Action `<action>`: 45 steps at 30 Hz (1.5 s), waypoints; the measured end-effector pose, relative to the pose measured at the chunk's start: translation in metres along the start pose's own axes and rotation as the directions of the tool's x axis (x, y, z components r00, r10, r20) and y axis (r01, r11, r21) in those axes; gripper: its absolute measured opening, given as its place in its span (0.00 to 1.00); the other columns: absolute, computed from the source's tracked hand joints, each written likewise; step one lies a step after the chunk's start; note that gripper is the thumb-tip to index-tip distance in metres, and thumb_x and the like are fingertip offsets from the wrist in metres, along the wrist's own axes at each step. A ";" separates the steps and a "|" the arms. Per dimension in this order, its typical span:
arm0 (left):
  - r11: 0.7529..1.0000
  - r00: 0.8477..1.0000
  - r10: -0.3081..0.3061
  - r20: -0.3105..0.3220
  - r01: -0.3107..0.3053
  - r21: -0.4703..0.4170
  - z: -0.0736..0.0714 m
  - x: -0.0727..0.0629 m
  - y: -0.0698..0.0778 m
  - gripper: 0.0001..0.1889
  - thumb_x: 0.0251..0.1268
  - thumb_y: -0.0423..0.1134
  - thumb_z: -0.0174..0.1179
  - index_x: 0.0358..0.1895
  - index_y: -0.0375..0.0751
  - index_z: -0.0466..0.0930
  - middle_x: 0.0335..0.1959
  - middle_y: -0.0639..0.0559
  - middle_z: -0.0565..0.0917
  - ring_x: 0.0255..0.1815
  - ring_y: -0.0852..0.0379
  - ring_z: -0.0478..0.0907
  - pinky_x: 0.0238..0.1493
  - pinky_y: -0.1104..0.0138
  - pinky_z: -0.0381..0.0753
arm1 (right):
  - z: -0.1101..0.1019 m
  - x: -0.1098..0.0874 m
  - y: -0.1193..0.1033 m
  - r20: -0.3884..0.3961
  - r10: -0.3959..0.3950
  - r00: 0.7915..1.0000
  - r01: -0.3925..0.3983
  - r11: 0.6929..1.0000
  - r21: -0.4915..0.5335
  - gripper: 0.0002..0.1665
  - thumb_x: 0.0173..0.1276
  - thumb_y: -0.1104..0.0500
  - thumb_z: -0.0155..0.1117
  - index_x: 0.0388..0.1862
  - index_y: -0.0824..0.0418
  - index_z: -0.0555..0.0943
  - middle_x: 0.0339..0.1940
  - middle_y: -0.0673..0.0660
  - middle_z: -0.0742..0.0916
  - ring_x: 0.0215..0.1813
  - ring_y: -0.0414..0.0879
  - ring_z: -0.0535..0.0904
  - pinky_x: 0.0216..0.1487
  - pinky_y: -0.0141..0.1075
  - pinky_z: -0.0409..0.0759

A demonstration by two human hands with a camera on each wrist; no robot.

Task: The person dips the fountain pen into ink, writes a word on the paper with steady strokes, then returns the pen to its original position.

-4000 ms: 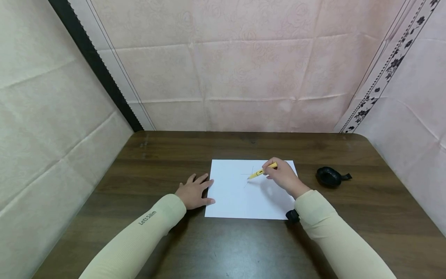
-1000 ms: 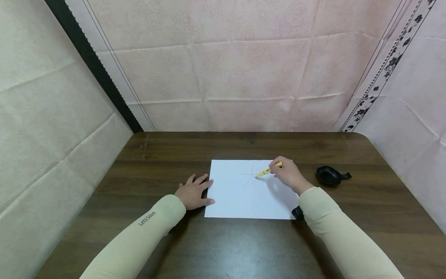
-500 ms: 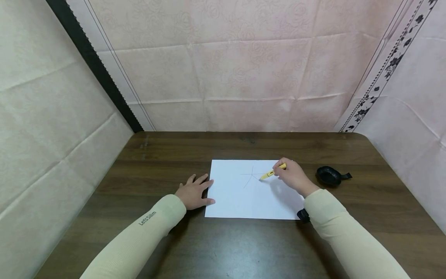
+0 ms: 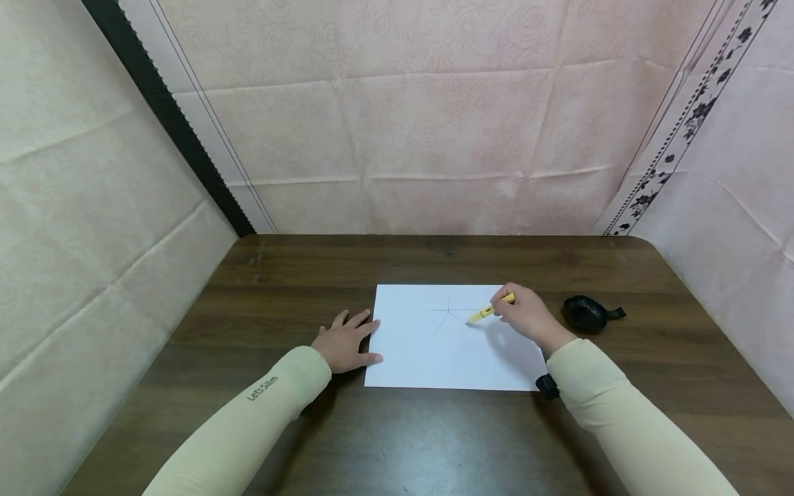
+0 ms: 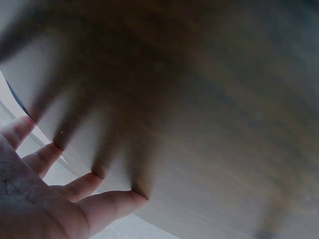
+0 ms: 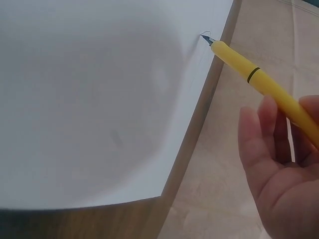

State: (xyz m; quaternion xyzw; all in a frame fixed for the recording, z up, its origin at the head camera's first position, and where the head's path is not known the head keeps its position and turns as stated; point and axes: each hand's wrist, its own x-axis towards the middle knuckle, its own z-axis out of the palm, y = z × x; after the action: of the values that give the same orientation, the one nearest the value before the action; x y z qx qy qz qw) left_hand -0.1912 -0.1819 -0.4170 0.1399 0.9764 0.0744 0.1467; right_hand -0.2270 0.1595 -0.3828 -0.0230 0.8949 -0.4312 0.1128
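Yellow pen juts leftward, pinched by the right hand; left hand lies spread.

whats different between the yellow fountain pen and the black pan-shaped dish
The fountain pen is yellow, long and slim; the pan-shaped dish is black, round and hollow with a short handle.
The fountain pen is tilted in the right hand, its nib at the paper; the pan-shaped dish rests on the table, with no hand on it.
Both look smaller than the paper.
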 end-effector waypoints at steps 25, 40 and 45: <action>1.000 1.000 0.011 0.000 -0.011 -0.016 0.001 0.001 -0.002 0.39 0.62 0.64 0.57 0.75 0.55 0.59 0.78 0.50 0.54 0.76 0.33 0.47 0.60 0.30 0.57 | -0.009 -0.011 0.002 -0.006 -0.014 1.000 0.014 0.999 -0.037 0.12 0.73 0.58 0.52 0.46 0.66 0.77 0.46 0.64 0.83 0.44 0.53 0.78 0.40 0.37 0.75; 1.000 1.000 0.011 0.000 -0.011 -0.013 0.001 0.001 -0.001 0.39 0.63 0.64 0.56 0.75 0.55 0.59 0.78 0.50 0.54 0.76 0.33 0.47 0.60 0.30 0.57 | -0.016 -0.016 0.005 -0.005 -0.010 1.000 0.010 0.999 -0.046 0.11 0.72 0.59 0.52 0.44 0.65 0.77 0.47 0.64 0.82 0.43 0.52 0.76 0.40 0.38 0.75; 1.000 1.000 0.006 0.010 -0.006 -0.006 0.000 0.001 0.000 0.39 0.63 0.64 0.56 0.75 0.56 0.58 0.78 0.50 0.53 0.76 0.34 0.46 0.61 0.30 0.57 | -0.016 -0.016 0.007 -0.009 -0.022 1.000 0.022 0.999 -0.046 0.11 0.72 0.59 0.53 0.44 0.66 0.77 0.47 0.64 0.82 0.43 0.52 0.77 0.40 0.38 0.76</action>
State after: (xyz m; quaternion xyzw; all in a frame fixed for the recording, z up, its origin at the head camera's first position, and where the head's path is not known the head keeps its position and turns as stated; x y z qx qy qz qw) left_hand -0.1920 -0.1823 -0.4167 0.1427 0.9750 0.0772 0.1519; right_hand -0.2149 0.1785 -0.3752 -0.0334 0.9048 -0.4119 0.1032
